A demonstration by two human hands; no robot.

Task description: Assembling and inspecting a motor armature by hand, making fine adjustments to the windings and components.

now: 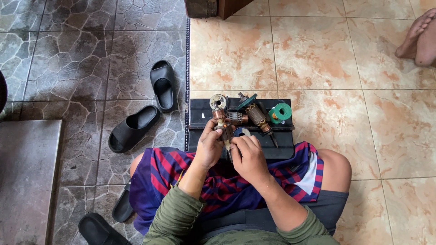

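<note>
Seen from the head camera, a seated person works over a flat black rectangular mat [284,147] laid on glossy peach marbled floor tiles [318,59]. The left hand [209,147] wraps its fingers around a copper-wound motor armature with a steel shaft [221,119], pinching it at mid-body. The armature's long axis runs nearly straight away from the person: its round silvery bearing end points up-frame beyond the grip, and the thin shaft points back toward the lap below it. The right hand [247,156] sits just beside the left, fingers curled against the lower shaft; whether it pinches anything cannot be told. Just beyond the right hand's knuckles lies a second copper-brown armature with a teal end cap [256,114], tilted diagonally, and farther right a green plastic spool [279,112]. Well left of the grip, two black rubber slide sandals [145,109] rest on rough grey stone-pattern paving.
</note>
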